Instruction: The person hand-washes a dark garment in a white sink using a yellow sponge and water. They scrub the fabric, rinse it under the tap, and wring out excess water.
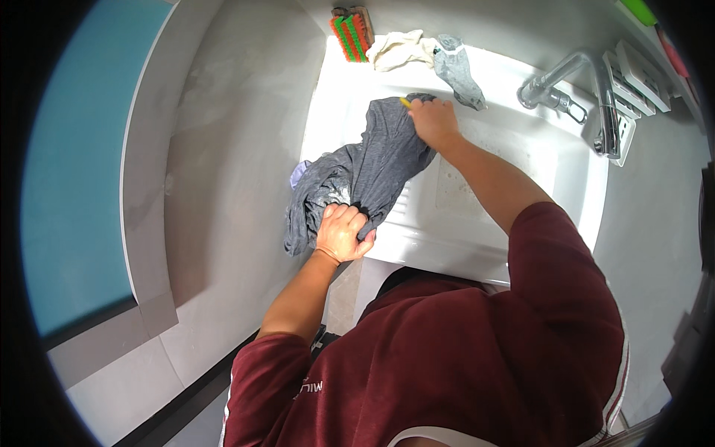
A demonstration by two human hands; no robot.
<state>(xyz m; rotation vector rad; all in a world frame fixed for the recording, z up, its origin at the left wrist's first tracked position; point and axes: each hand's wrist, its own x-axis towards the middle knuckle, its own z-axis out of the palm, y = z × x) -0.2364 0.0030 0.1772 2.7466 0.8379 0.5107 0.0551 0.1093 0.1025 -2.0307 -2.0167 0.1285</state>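
Note:
A wet dark grey cloth garment (385,145) is spread over the left side of the white sink (385,246), part of it bunched and glistening. Near its lower end, my left hand (342,229) clutches a fold, fingers curled into the fabric. My right hand (434,120) is closed at the garment's upper end, over the basin. From its thumb side pokes the tip of a small yellow object (405,103); the rest is hidden in the hand. A bit of lilac material (299,174) shows past the garment's left edge.
On the sink's back ledge lie a green-and-orange bristle brush (351,38), a cream cloth (401,50) and a grey sock (459,72). A chrome faucet (558,84) curves over the right rim. White racks (637,78) stand behind it. A grey wall (223,139) borders the left side.

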